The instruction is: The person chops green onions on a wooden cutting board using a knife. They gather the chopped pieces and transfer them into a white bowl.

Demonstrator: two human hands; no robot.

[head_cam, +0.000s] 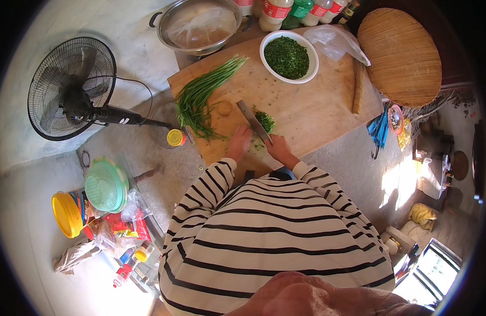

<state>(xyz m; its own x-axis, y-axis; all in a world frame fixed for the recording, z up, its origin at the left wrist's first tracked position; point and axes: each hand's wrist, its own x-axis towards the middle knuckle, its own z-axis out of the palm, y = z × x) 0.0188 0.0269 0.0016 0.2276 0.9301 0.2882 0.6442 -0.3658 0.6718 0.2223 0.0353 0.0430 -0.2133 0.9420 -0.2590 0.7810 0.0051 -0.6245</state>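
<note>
My right hand grips the handle of a kitchen knife, whose blade points up and left across a wooden board. Just right of the blade lies a small heap of chopped green chives. My left hand rests low beside the blade on its left; whether it holds anything under the fingers cannot be seen. A bundle of long uncut chives lies at the board's left. Near the back edge, a white bowl is full of finely chopped greens.
A steel pot stands behind the board, with plastic bottles at its right. On the board's right are a plastic bag and a wooden stick, beside a round slatted lid. A black fan stands left.
</note>
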